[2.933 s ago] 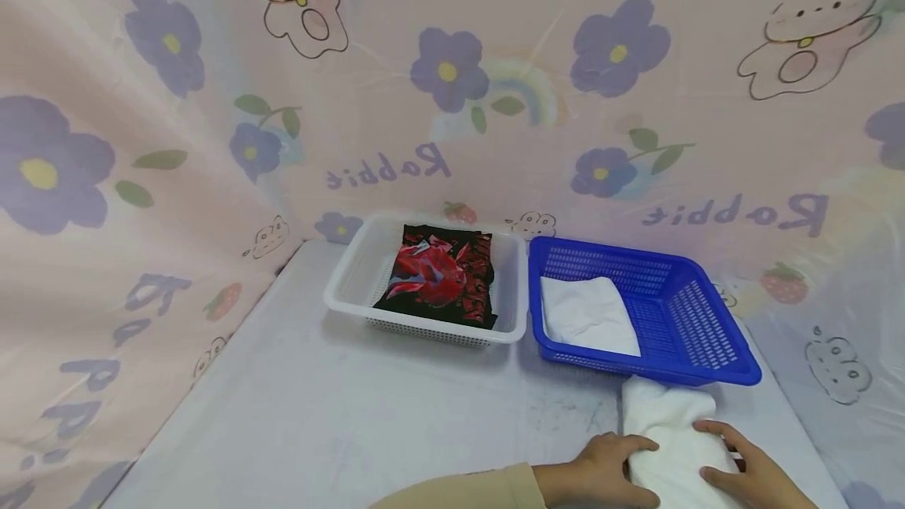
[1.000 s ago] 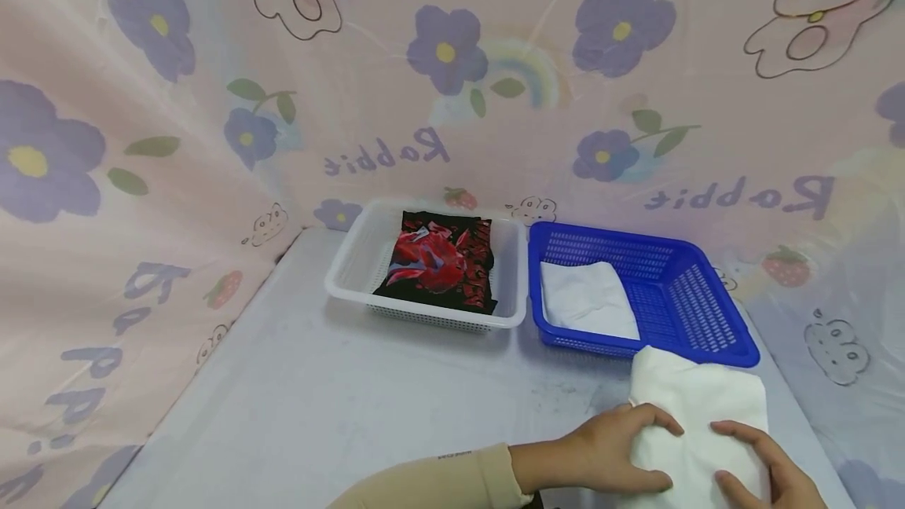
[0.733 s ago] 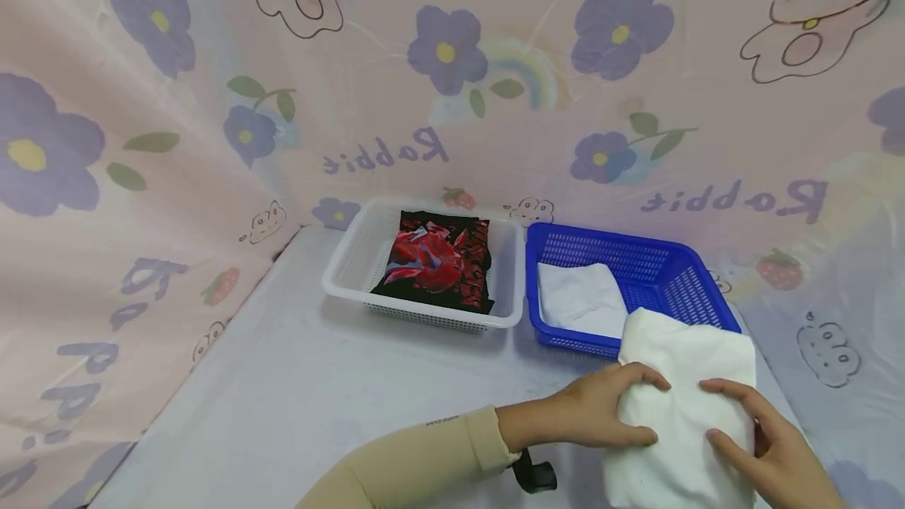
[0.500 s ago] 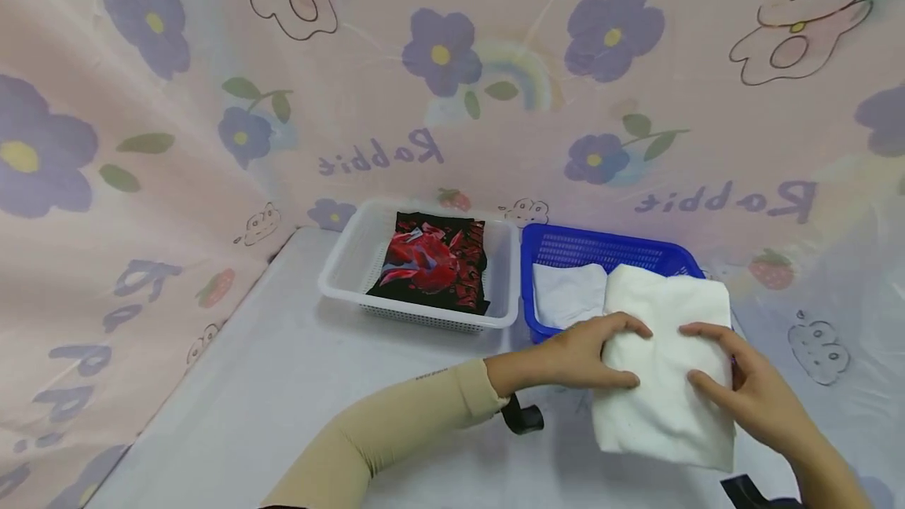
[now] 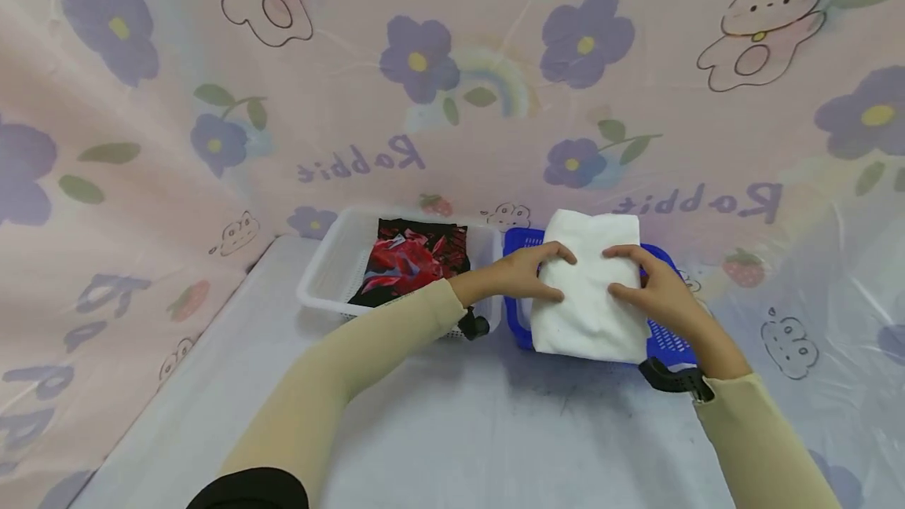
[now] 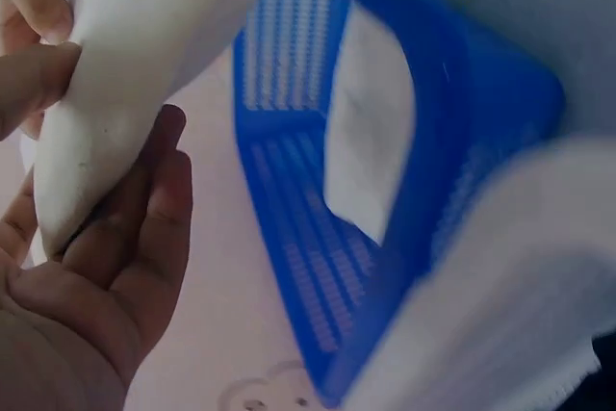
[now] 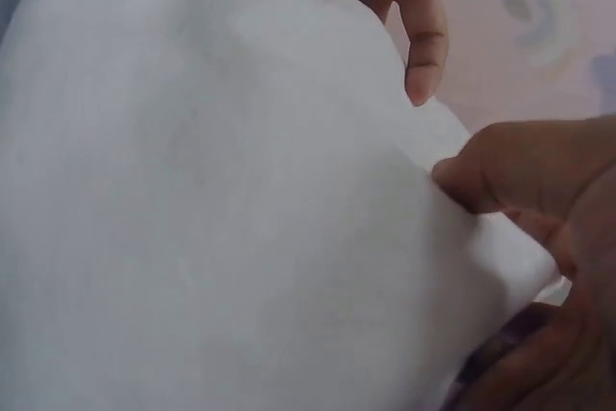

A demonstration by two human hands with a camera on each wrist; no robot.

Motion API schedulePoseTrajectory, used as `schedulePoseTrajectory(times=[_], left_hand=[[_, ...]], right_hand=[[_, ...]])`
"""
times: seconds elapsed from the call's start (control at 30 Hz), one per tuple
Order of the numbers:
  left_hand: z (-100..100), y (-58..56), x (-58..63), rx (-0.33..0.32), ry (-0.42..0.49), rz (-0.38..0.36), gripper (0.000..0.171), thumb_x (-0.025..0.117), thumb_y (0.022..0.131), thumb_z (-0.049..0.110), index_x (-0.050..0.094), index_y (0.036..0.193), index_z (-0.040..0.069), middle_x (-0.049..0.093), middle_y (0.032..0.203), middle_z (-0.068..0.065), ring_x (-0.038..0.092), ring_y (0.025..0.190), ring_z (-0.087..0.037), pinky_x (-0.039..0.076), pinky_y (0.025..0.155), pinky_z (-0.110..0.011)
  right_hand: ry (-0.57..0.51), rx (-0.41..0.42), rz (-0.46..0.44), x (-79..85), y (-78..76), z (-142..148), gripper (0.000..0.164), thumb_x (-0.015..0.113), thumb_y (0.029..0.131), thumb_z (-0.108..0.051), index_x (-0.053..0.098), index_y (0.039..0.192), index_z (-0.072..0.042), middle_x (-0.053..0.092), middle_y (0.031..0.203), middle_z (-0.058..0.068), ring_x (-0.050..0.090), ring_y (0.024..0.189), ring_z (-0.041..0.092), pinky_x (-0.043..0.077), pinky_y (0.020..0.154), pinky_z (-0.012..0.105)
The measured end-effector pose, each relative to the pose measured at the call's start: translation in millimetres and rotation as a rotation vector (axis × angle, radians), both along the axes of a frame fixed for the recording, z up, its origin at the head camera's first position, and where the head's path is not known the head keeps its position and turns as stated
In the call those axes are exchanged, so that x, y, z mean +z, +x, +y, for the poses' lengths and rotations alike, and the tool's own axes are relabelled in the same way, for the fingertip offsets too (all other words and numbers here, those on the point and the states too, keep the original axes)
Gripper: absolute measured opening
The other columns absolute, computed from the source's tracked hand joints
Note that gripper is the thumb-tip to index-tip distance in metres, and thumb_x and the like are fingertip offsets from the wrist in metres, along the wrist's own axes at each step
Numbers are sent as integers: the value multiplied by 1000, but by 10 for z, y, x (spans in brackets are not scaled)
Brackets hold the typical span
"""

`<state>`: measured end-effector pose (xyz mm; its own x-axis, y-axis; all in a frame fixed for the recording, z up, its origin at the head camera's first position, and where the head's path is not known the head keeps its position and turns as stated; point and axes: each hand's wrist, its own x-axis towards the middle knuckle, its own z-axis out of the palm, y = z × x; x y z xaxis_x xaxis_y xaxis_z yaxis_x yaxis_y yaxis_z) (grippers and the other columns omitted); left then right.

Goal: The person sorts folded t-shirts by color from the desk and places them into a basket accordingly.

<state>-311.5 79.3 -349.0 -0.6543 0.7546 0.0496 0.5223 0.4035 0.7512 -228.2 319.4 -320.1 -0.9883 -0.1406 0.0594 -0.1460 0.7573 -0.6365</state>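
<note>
Both hands hold a folded white garment (image 5: 590, 320) in the air over the blue basket (image 5: 668, 344). My left hand (image 5: 519, 273) grips its left edge, thumb on the near face and fingers curled underneath in the left wrist view. On the opposite edge, my right hand (image 5: 657, 289) grips it the same way. A sliver of dark purple shows under the garment in the right wrist view. Inside the basket lies another folded white cloth (image 6: 366, 122), seen in the left wrist view but mostly hidden from the head camera.
A white basket (image 5: 318, 289) stands left of the blue one, holding a folded black garment with a red print (image 5: 410, 261), partly behind my left forearm. A white-covered table (image 5: 495, 446) lies beneath, and a patterned curtain (image 5: 481, 163) rises close behind the baskets.
The white garment has been lifted off the table in front of the blue basket and carried forward and up over it, held by both hands. Both baskets stay in place.
</note>
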Motion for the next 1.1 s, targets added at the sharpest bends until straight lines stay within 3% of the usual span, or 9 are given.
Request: schedulePoseTrajectory(times=[0.2, 0.37, 0.5, 0.63, 0.8, 0.9, 1.1], left_hand=[[18, -308, -202, 95, -43, -22, 53, 78, 81, 28, 52, 127, 34, 45, 145, 4, 51, 123, -17, 48, 92, -30], [30, -462, -385, 124, -57, -56, 53, 78, 81, 28, 53, 127, 33, 46, 145, 2, 50, 124, -18, 46, 95, -33], [-8, -526, -504, 96, -82, -72, 52, 77, 82, 28, 53, 128, 31, 46, 145, 1, 49, 125, -17, 44, 99, -33], [-51, -589, -589, 55, -109, -27, 49, 75, 84, 28, 54, 128, 30, 50, 139, 4, 49, 120, -11, 41, 98, -27], [-28, -633, -580, 36, -151, 30, 48, 73, 86, 29, 54, 130, 28, 52, 138, 3, 50, 118, -11, 41, 99, -27], [2, -648, -587, 31, -194, 55, 49, 72, 87, 32, 53, 131, 29, 50, 142, 3, 48, 127, -12, 40, 104, -31], [64, -682, -629, 41, -269, 107, 49, 71, 88, 32, 53, 133, 25, 58, 126, 3, 52, 106, -9, 43, 95, -28]], right_hand=[[-2, -4, -61, -185, -453, -18, 52, 66, 91, -20, 46, 139, -15, 45, 137, 27, 56, 106, 40, 55, 72, 40], [-38, -17, -103, -406, -683, -19, 52, 66, 90, -16, 47, 138, -14, 43, 140, 27, 54, 111, 41, 55, 75, 42], [-79, -11, -149, -557, -747, -26, 52, 65, 89, -13, 47, 138, -13, 42, 141, 27, 54, 111, 41, 55, 76, 42], [-105, -6, -188, -665, -771, -31, 52, 64, 90, -12, 47, 139, -12, 38, 145, 27, 50, 118, 42, 53, 83, 46], [-113, -27, -228, -727, -822, 13, 54, 65, 90, -12, 46, 140, -12, 33, 149, 27, 44, 125, 44, 47, 92, 53], [-122, -32, -247, -779, -866, 59, 55, 67, 89, -14, 46, 140, -13, 30, 151, 26, 43, 125, 44, 46, 93, 53], [-122, -27, -266, -899, -946, 127, 57, 68, 88, -18, 46, 140, -12, 27, 152, 26, 43, 124, 42, 46, 93, 52]])
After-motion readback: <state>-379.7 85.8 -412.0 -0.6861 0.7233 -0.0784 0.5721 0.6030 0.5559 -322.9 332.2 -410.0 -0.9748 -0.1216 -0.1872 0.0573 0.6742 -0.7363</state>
